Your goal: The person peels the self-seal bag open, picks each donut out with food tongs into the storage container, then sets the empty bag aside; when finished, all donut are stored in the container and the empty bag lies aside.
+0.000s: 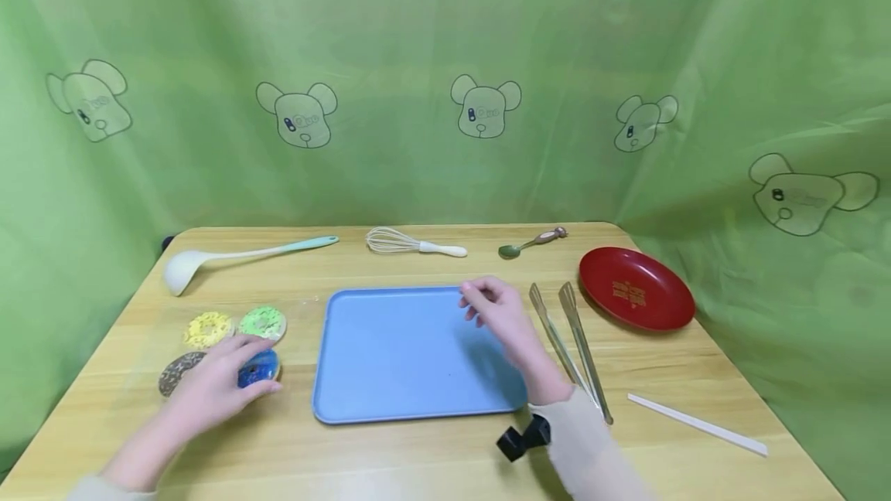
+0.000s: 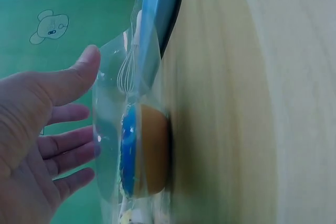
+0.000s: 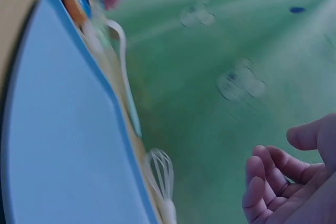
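My left hand reaches over toy donuts in a clear plastic wrapper, its thumb and fingers apart beside the blue donut. In the left wrist view, the fingertips are right at the raised film, with the donut's blue top and tan side behind it. Partly behind the hand lies a brown donut; yellow and green donuts lie farther back. My right hand, fingers loosely bent and holding nothing, hovers above the right side of a blue tray.
A ladle, a whisk and a spoon lie along the back. Metal tongs sit right of the tray. Farther right are a red plate and a white stick. Green curtains surround the table.
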The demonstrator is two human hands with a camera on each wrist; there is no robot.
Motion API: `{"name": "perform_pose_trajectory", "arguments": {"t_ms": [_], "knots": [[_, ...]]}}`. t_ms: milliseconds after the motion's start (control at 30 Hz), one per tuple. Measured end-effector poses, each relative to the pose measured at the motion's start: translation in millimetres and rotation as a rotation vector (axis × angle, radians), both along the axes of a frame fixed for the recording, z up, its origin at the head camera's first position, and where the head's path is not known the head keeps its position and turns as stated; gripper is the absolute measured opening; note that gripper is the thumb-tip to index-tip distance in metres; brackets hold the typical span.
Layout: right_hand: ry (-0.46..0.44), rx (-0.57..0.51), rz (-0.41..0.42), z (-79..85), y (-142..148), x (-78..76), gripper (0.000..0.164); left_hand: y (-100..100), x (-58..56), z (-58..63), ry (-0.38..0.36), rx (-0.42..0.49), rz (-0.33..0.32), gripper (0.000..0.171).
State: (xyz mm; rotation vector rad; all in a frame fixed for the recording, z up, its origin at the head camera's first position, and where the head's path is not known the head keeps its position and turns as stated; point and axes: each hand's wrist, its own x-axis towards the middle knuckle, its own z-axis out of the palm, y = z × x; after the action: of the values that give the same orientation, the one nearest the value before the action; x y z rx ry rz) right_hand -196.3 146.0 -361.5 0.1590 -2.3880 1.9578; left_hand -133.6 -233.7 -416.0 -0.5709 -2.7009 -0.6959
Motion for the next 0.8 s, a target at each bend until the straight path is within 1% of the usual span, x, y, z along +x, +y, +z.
{"name": "perform_pose_trajectory", "arguments": {"t_ms": [67,133,300,433,567,667,733,800], "knots": [[-0.002,-0.004,-0.026,2.2,16,2.0,0.026,2,-1.3,-2.6,0.019,-0.019,-0.001,0.060],[-0.007,0.008,-0.054,5.0,31,4.9,0.028,3,-3.5,-5.2,0.022,-0.033,-0.008,0.059],[-0.017,0.051,-0.107,7.7,60,13.6,0.032,5,-10.8,-14.1,0.047,-0.055,-0.024,0.046],[-0.030,0.060,-0.128,4.6,75,19.8,0.029,4,-14.4,-20.1,0.088,-0.056,0.006,0.041],[-0.031,0.092,-0.136,0.3,90,24.8,0.029,4,-15.9,-21.5,0.087,-0.062,0.032,0.033],[-0.036,0.153,-0.157,-4.1,103,27.4,0.033,6,-17.1,-21.1,0.085,-0.052,0.045,0.020],[-0.052,0.214,-0.173,-7.4,112,28.6,0.035,7,-18.4,-20.5,0.095,-0.043,0.045,0.016],[-0.066,0.295,-0.178,-10.5,119,30.2,0.036,7,-19.9,-20.4,0.105,-0.038,0.041,0.016]]}}
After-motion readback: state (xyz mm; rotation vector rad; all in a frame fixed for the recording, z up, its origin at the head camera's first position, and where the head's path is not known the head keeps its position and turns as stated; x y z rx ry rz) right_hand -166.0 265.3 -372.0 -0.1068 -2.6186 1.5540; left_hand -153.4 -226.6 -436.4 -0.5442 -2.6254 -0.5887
